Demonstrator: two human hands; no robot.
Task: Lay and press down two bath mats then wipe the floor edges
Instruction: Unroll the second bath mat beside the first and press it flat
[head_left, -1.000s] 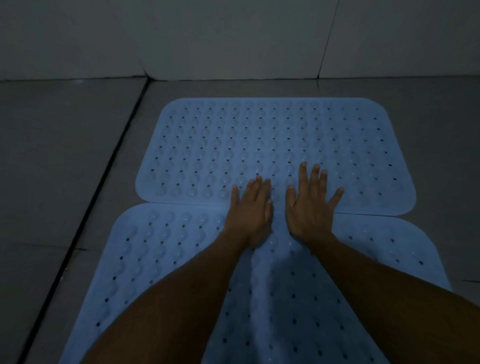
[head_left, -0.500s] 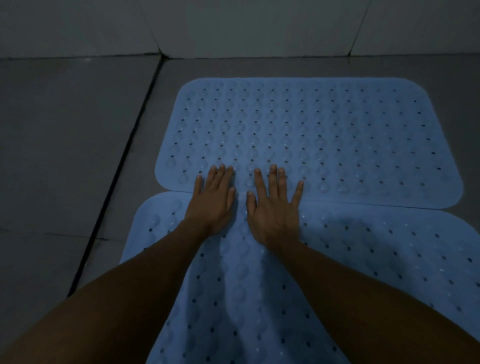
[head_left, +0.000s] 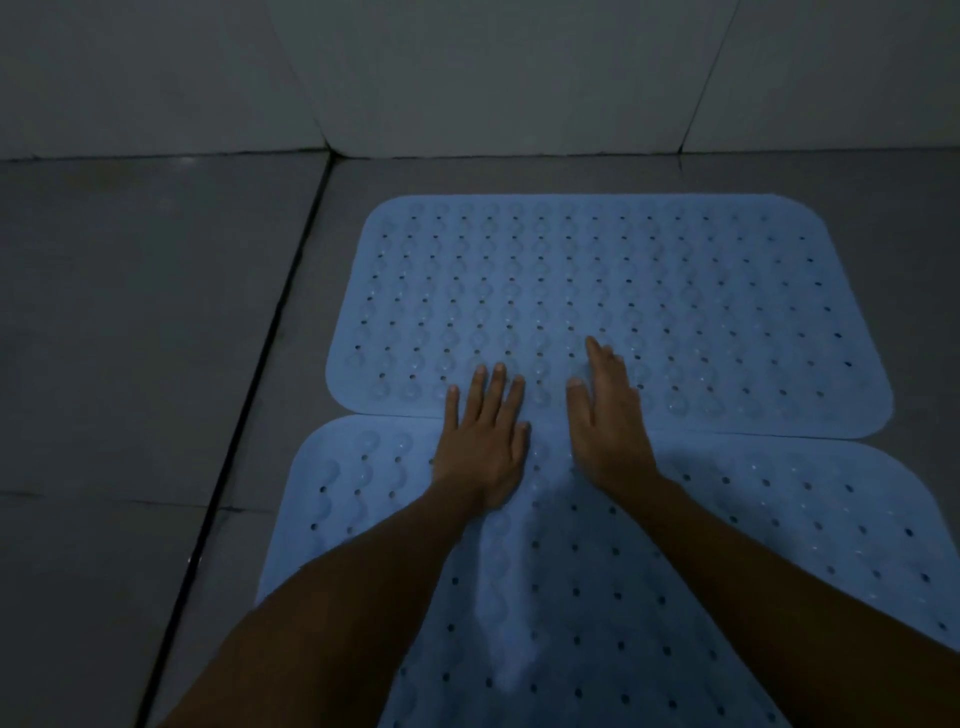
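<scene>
Two light blue perforated bath mats lie on the grey tiled floor, edge to edge. The far mat (head_left: 649, 291) lies flat near the wall. The near mat (head_left: 727, 545) reaches toward me and has a raised ridge down its middle between my forearms. My left hand (head_left: 485, 441) presses palm down across the seam, fingers spread onto the far mat. My right hand (head_left: 605, 415) rests beside it across the same seam, tilted onto its thumb side with fingers together. Neither hand holds anything.
A dark grout line (head_left: 249, 405) runs along the floor left of the mats. The tiled wall (head_left: 493, 78) meets the floor just beyond the far mat. Bare grey floor tile (head_left: 130, 312) lies to the left.
My right hand has slid forward onto the far mat and tipped from flat to its thumb side. My left hand stays flat on the seam. The view has shifted, showing more wall.
</scene>
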